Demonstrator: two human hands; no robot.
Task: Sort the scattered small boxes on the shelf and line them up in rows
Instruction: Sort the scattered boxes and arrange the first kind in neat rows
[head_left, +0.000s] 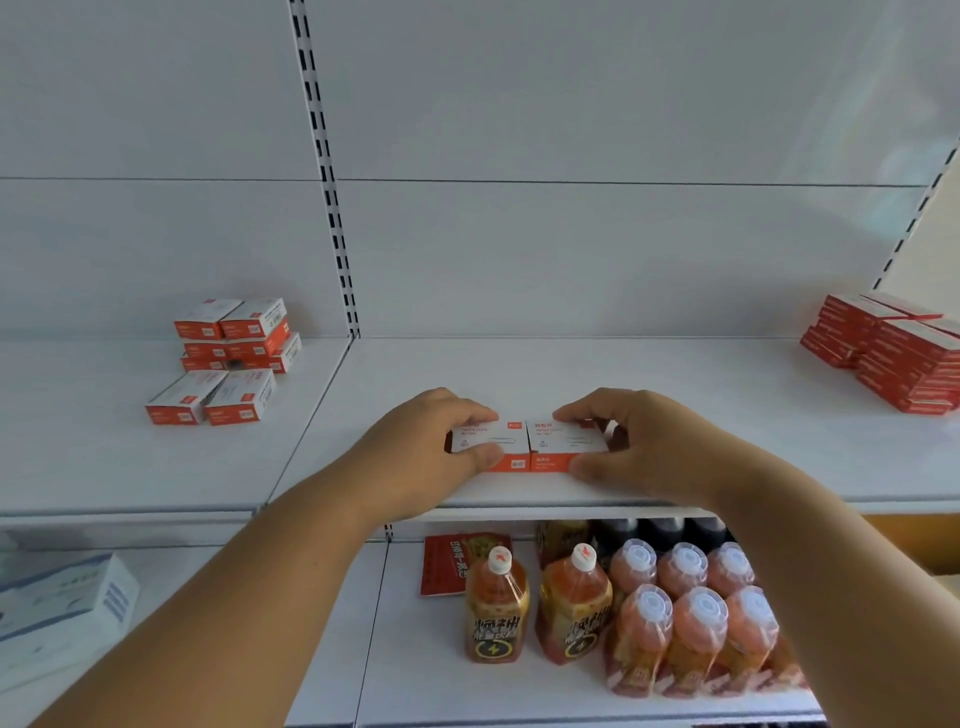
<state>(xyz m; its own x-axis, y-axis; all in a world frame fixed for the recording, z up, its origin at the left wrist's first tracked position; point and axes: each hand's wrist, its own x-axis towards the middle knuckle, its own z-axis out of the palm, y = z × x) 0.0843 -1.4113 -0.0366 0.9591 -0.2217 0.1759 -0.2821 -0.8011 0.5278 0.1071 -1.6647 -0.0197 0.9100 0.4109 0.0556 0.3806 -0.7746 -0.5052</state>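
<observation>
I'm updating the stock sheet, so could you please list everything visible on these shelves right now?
Held boxes: two, white tops with orange fronts, side by side at the front edge of the upper shelf.
Left pile of boxes: several, white and orange, loosely stacked on the upper shelf's left bay.
Right stack of boxes: many, orange-red, at the far right.
Single bottles: two, orange drink, white caps, lower shelf.
Wrapped bottles: six visible, orange, in plastic wrap beside them.
Red packet: one, behind the bottles.
White carton: one, blue print, lower left.
Left hand: grips the left box.
Right hand: grips the right box.
</observation>
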